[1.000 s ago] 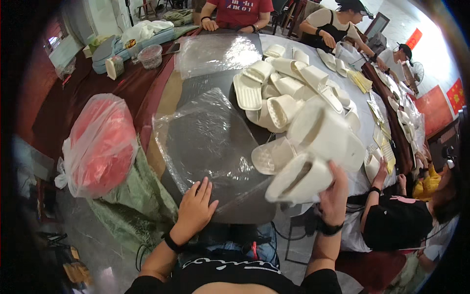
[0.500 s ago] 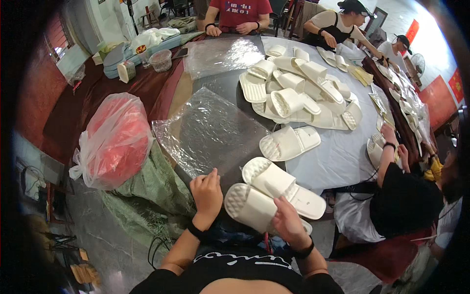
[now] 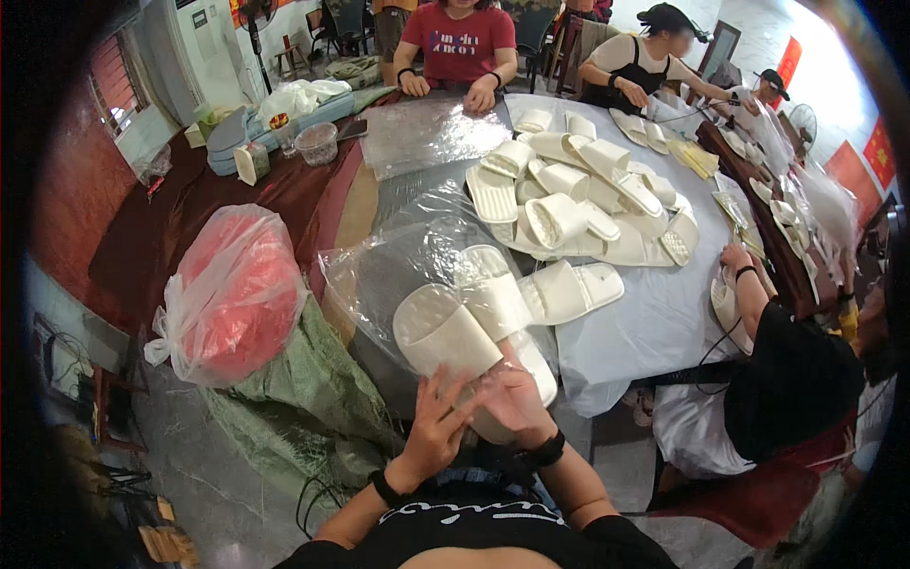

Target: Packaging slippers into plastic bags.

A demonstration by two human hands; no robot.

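A pair of cream slide slippers (image 3: 445, 332) is tilted in front of me, toes pointing away over the clear plastic bag (image 3: 379, 270). My right hand (image 3: 517, 403) grips the pair from the near right, with its fingers partly hidden between the two slippers. My left hand (image 3: 439, 424) touches the nearer slipper by its strap, fingers spread. Thin film shows around the toe ends; I cannot tell how far they are inside the bag. Just beyond lies another cream slipper (image 3: 573, 292), apart from both hands.
A heap of cream slippers (image 3: 569, 194) covers the table's middle. More clear bags (image 3: 427, 133) lie at the far side. To the left, a knotted bag with red contents (image 3: 237, 294) rests on a green woven sack (image 3: 303, 389). Co-workers sit around; one black sleeve (image 3: 796, 379) is close on the right.
The pair of slippers has moved left and away from me, onto the clear bag. My left hand has left the bag's near edge and come to the nearer slipper.
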